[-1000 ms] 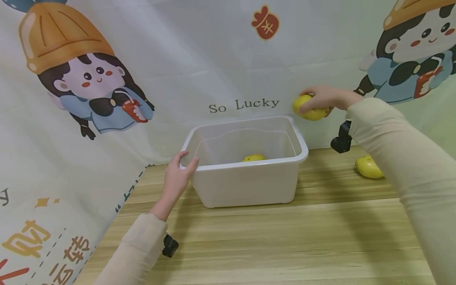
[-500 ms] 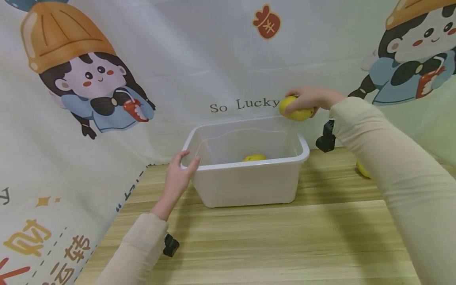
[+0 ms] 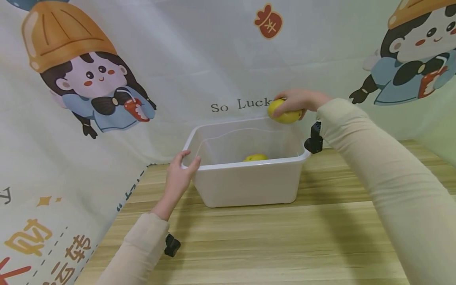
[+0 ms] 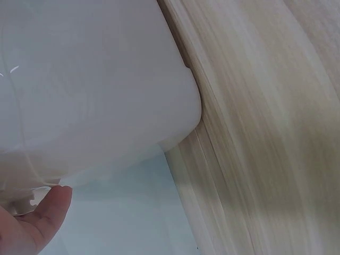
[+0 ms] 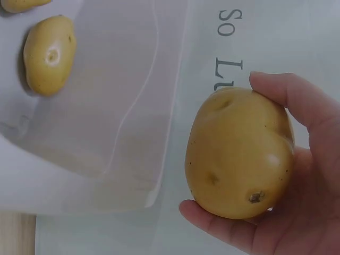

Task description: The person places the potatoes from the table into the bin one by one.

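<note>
A yellow potato point(image 5: 239, 154) is held between the thumb and fingers of my right hand point(image 3: 297, 102), over the back right rim of a white plastic bin point(image 3: 246, 184). In the right wrist view the bin's inside shows a potato point(image 5: 50, 56) on its floor and part of another potato point(image 5: 21, 4) at the top edge. Only the top of one potato point(image 3: 255, 157) shows above the front rim in the head view. My left hand point(image 3: 177, 176) grips the bin's left front corner by the rim; its thumb point(image 4: 50, 212) shows in the left wrist view.
The bin stands on a wood-grain table point(image 3: 249, 241), close to a white printed cloth point(image 3: 199, 51) that hangs behind and along the left side. My right sleeve point(image 3: 377, 166) covers part of the table's right side.
My right hand has carried the potato leftward, from beside the bin to above its back right rim. The potato lying at the right is now hidden behind my sleeve. My left hand stays put.
</note>
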`<state>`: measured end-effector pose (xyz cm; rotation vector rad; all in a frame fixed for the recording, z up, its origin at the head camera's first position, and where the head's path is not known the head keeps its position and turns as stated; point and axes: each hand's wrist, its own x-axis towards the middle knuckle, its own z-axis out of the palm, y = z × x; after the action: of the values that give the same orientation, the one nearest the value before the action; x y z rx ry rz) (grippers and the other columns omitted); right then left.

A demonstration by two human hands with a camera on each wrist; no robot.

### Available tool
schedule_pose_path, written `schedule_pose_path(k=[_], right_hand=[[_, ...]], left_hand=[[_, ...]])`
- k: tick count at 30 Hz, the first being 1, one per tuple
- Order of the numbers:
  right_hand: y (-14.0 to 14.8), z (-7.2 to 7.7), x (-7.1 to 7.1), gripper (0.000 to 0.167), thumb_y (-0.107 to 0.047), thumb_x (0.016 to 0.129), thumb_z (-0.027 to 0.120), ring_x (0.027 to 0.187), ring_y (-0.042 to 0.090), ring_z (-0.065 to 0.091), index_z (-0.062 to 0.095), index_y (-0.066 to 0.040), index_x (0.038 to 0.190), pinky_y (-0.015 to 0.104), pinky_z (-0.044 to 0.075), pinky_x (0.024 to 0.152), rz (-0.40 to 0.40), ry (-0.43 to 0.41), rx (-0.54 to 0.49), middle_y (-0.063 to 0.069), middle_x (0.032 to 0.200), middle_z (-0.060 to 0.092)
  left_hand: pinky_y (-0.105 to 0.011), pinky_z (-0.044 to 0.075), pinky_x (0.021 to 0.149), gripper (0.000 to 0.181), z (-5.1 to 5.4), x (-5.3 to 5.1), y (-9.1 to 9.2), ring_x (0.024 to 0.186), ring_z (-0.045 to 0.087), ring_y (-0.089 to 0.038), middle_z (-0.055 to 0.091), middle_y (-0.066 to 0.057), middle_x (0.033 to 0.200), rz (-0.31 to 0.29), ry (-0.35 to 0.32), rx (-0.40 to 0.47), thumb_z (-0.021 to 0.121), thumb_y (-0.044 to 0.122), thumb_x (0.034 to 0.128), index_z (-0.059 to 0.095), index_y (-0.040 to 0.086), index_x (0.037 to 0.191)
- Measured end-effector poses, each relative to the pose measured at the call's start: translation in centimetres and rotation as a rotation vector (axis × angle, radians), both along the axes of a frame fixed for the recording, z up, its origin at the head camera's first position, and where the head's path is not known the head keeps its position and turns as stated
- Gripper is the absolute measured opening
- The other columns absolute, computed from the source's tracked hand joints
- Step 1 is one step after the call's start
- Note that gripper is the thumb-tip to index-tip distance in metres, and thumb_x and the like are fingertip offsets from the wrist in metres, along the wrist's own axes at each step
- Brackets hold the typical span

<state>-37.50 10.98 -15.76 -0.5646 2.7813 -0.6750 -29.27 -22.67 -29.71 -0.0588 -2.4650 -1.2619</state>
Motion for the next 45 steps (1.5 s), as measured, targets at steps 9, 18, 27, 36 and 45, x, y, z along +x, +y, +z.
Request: schedule_pose_path(k=[9, 18, 27, 36, 45], right_hand=[[-1.1, -0.7, -0.6, 0.065, -0.035, 0.084, 0.056, 0.085, 0.020, 0.047, 0.032, -0.011, 0.139, 0.033, 0.051, 0.062, 0.008, -0.014, -0.005, 0.014, 0.117, 0.043], [-2.1, -1.2, -0.7, 0.071, -0.034, 0.084, 0.056, 0.086, 0.020, 0.047, 0.026, -0.008, 0.143, 0.033, 0.051, 0.064, 0.023, -0.031, -0.002, 0.016, 0.123, 0.041], [-2.4, -1.5, -0.9, 0.071, -0.035, 0.085, 0.055, 0.092, 0.021, 0.046, 0.024, -0.009, 0.144, 0.035, 0.052, 0.068, 0.029, -0.053, 0.021, 0.018, 0.130, 0.036], [-2.7, -2.1, -1.2, 0.069, -0.035, 0.085, 0.053, 0.095, 0.023, 0.046, 0.026, -0.009, 0.143, 0.034, 0.052, 0.068, 0.039, -0.077, 0.021, 0.018, 0.133, 0.034], [-3.0, -2.5, -1.1, 0.068, -0.035, 0.085, 0.053, 0.106, 0.028, 0.045, 0.028, -0.009, 0.142, 0.041, 0.051, 0.075, 0.046, -0.085, 0.013, 0.018, 0.136, 0.033]], left_hand=[[-0.046, 0.037, 0.099, 0.059, 0.1, 0.0, 0.1, 0.121, 0.043, -0.033, 0.043, -0.020, 0.136, 0.002, -0.002, 0.008, 0.057, 0.038, 0.0863, 0.043, 0.005, 0.133], [-0.046, 0.036, 0.100, 0.059, 0.1, 0.1, 0.1, 0.122, 0.042, -0.033, 0.042, -0.020, 0.137, 0.006, -0.004, 0.012, 0.057, 0.037, 0.0865, 0.043, 0.004, 0.133], [-0.045, 0.036, 0.099, 0.057, 0.1, 0.1, 0.2, 0.121, 0.043, -0.035, 0.043, -0.020, 0.136, 0.010, 0.001, 0.018, 0.058, 0.035, 0.0865, 0.043, 0.004, 0.133], [-0.045, 0.034, 0.102, 0.057, -0.1, -0.1, 0.0, 0.125, 0.040, -0.031, 0.043, -0.018, 0.137, 0.016, 0.011, -0.020, 0.057, 0.037, 0.0867, 0.044, 0.005, 0.132], [-0.044, 0.032, 0.103, 0.057, -0.2, -0.1, 0.1, 0.126, 0.038, -0.030, 0.043, -0.017, 0.137, 0.017, 0.011, -0.020, 0.057, 0.038, 0.0864, 0.045, 0.005, 0.131]])
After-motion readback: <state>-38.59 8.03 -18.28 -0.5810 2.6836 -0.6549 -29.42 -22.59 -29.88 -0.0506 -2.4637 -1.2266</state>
